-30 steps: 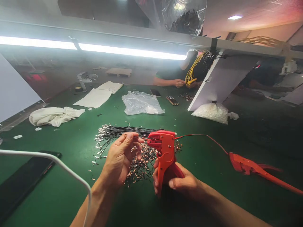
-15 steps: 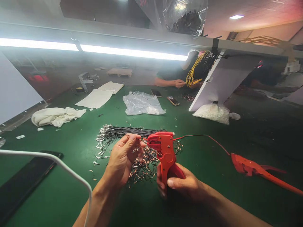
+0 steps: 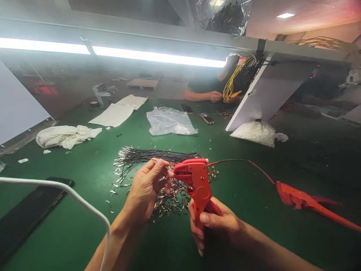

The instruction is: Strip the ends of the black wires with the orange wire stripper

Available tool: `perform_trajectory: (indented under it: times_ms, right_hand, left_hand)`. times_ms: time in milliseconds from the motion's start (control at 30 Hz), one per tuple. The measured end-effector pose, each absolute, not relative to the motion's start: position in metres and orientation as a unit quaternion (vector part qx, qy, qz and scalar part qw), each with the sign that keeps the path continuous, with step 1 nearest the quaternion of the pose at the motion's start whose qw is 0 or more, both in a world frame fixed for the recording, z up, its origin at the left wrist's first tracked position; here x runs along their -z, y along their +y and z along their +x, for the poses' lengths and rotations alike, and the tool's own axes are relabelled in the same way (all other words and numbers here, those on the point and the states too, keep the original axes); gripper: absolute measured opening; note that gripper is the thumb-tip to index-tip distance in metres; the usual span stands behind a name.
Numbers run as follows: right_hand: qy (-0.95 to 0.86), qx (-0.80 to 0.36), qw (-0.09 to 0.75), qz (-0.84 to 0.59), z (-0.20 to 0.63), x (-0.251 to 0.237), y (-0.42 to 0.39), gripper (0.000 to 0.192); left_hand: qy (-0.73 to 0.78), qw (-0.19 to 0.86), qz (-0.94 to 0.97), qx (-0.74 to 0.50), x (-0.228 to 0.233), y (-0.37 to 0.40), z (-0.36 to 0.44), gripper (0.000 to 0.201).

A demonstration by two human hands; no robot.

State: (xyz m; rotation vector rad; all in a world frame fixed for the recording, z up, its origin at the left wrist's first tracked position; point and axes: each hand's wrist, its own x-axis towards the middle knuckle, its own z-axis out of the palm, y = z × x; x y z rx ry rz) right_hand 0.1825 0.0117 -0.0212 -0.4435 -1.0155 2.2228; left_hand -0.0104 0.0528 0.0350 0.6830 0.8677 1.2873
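My right hand [image 3: 216,222] is wrapped around the handles of a red wire stripper [image 3: 200,184], held upright with its jaws facing left. A thin dark wire [image 3: 168,168] is pinched between the thumb and fingertips of my left hand [image 3: 149,184], its end at the stripper's jaws. Behind both hands lies a bundle of black wires [image 3: 158,155] with silvery ends at the left. Beneath the hands is a pile of short wire scraps [image 3: 172,201], partly hidden by my left hand and the stripper.
A second red hand tool [image 3: 299,195] lies at right, with a thin cord running toward the stripper. A white cable [image 3: 76,197] crosses a dark phone [image 3: 34,218] at left. A clear plastic bag [image 3: 170,122] lies mid-table. Across the table, a person's hands [image 3: 217,96] handle yellow wires [image 3: 232,81].
My right hand's lower fingers have loosened and extended downward on the handles. The stripper has shifted slightly, and my left hand stays close to its jaws. The background sits slightly higher in view.
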Motion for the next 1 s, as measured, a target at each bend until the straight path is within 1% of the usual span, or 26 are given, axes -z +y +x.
perform_trajectory:
  times_ms: [133, 300, 400, 500, 600, 1000]
  right_hand:
    - [-0.374, -0.849, 0.332, -0.174, 0.181, 0.020, 0.010, 0.031]
    - [-0.336, -0.869, 0.310, -0.189, 0.185, 0.016, 0.017, 0.031]
    - [-0.349, -0.869, 0.301, -0.182, 0.187, 0.017, 0.019, 0.032]
    - [-0.350, -0.873, 0.297, -0.164, 0.187, 0.022, 0.017, 0.029]
    - [-0.361, -0.870, 0.303, -0.149, 0.185, 0.027, 0.015, 0.031]
    - [-0.445, -0.815, 0.323, -0.180, 0.184, 0.019, 0.017, 0.030]
  left_hand:
    - [0.379, 0.664, 0.300, -0.570, -0.036, 0.053, -0.011, 0.031]
    - [0.378, 0.664, 0.297, -0.573, -0.037, 0.053, -0.013, 0.033]
    - [0.383, 0.659, 0.306, -0.571, -0.035, 0.054, -0.012, 0.032]
    - [0.386, 0.652, 0.303, -0.579, -0.034, 0.053, -0.011, 0.034]
    - [0.396, 0.647, 0.288, -0.584, -0.036, 0.052, -0.010, 0.036]
    - [0.427, 0.697, 0.203, -0.538, -0.036, 0.046, 0.000, 0.043]
